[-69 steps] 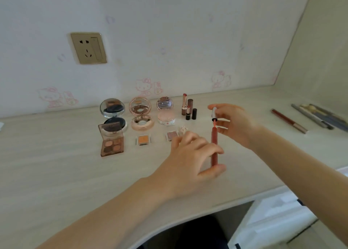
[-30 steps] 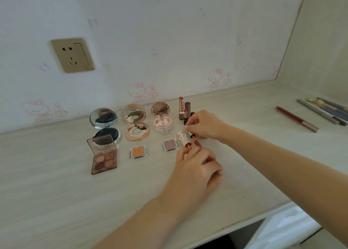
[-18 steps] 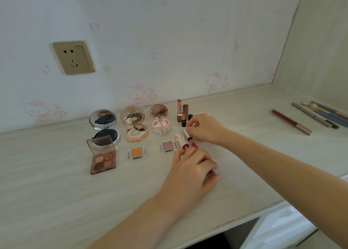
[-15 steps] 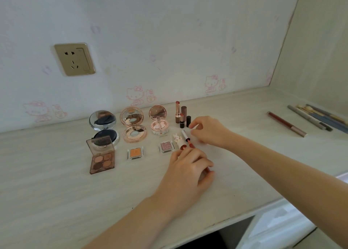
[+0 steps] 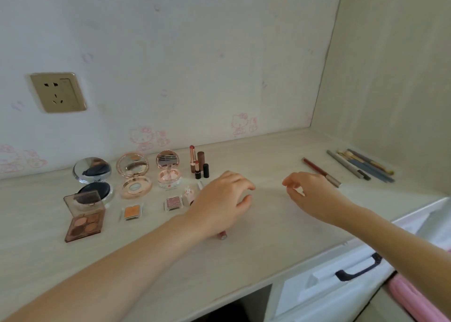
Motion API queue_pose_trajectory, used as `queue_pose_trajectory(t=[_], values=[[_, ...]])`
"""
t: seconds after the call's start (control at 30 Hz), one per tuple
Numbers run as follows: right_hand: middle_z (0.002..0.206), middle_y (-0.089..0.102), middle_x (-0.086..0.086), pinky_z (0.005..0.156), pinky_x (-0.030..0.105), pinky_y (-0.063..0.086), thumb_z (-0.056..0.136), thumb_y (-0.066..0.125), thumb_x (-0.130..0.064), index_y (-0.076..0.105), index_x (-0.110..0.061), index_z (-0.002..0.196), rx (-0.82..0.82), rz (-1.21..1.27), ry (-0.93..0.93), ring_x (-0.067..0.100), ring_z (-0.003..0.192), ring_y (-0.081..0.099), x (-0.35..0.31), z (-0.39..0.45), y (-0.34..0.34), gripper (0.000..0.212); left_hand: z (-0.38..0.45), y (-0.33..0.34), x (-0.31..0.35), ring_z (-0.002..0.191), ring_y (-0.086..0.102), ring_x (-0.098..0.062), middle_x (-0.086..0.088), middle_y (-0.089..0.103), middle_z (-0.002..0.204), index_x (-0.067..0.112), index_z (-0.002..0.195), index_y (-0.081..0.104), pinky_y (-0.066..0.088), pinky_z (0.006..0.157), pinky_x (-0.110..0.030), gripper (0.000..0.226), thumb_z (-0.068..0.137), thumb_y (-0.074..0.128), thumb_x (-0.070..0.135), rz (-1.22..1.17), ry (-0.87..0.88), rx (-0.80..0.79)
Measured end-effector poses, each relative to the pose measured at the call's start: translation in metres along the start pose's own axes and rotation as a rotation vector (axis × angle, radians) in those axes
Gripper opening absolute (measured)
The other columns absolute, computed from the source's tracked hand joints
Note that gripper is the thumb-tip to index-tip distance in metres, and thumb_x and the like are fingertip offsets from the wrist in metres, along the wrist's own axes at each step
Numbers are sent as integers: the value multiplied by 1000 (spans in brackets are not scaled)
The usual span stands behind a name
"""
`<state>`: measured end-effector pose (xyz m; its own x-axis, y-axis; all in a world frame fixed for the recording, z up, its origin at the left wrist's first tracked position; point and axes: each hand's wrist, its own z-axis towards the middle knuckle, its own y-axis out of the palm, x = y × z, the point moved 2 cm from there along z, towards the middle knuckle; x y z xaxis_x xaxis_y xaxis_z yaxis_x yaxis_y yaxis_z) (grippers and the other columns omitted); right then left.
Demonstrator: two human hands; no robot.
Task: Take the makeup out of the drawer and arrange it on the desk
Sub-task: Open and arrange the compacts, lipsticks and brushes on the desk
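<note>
Left hand [image 5: 220,201] over lip gloss [image 5: 222,235] | right hand [image 5: 313,195] loose, empty

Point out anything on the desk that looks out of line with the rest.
The red pencil lies alone at a slant, apart from the bundled pencils. A lip gloss tube lies under the left hand.

The left hand [image 5: 220,199] reaches in from the lower left on a bare forearm, palm down, fingers loosely curved and low over the bench. The right hand [image 5: 310,192] comes from the lower right, raised slightly, its fingers relaxed and bent, thumb and forefinger apart, gripping nothing.
</note>
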<state>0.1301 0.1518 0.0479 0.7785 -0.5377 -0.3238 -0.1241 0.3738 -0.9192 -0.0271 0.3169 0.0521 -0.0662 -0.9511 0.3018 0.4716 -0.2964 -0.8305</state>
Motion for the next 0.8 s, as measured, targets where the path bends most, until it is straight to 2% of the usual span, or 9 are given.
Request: queue_pose_trajectory(t=[0.2, 0.3, 0.47, 0.53, 0.6, 0.7, 0.8], values=[[107, 61, -5, 81, 17, 40, 93, 53, -20, 62, -20, 114, 91, -3, 97, 10, 92, 57, 61, -7, -17, 22, 67, 56, 14, 121, 47, -16, 1, 59, 125, 15, 120, 60, 38, 102, -31, 29, 94, 52, 24, -6, 1, -191], [106, 62, 0, 78, 18, 38, 94, 52, -17, 61, -16, 116, 138, -63, 115, 13, 88, 53, 85, -3, -21, 24, 102, 83, 18, 123, 47, -20, -3, 55, 129, 16, 125, 56, 39, 103, -35, 33, 93, 50, 24, 22, -5, -261], [101, 56, -7, 76, 23, 41, 94, 53, -33, 58, -20, 117, 203, -61, 198, 11, 87, 51, 115, 8, -22, 27, 151, 121, 18, 129, 41, -26, -6, 45, 139, 17, 139, 39, 40, 103, -41, 46, 94, 47, 26, 72, -82, -295], [100, 53, -9, 76, 25, 43, 93, 53, -40, 56, -22, 118, 189, -80, 229, 12, 89, 51, 124, 13, -19, 32, 163, 130, 16, 133, 36, -28, -6, 39, 147, 20, 146, 30, 36, 107, -42, 52, 96, 44, 25, 60, -91, -289], [99, 54, -9, 73, 27, 45, 91, 53, -45, 56, -23, 119, 164, -72, 281, 12, 86, 51, 129, 18, -16, 36, 173, 138, 18, 140, 29, -26, -3, 29, 155, 24, 150, 25, 29, 113, -40, 55, 98, 40, 18, 49, -29, -307], [95, 59, -8, 68, 30, 49, 90, 53, -48, 56, -24, 119, 164, -78, 306, 13, 82, 54, 131, 23, -13, 38, 184, 146, 24, 145, 22, -20, -1, 27, 157, 28, 150, 29, 22, 117, -36, 56, 98, 33, 6, 72, 113, -345], [98, 62, -4, 70, 33, 52, 89, 54, -45, 60, -24, 111, 153, -105, 306, 15, 82, 55, 130, 25, -12, 31, 190, 151, 30, 143, 26, -21, -8, 37, 152, 24, 144, 41, 25, 115, -34, 50, 98, 33, 6, 119, 172, -387]])
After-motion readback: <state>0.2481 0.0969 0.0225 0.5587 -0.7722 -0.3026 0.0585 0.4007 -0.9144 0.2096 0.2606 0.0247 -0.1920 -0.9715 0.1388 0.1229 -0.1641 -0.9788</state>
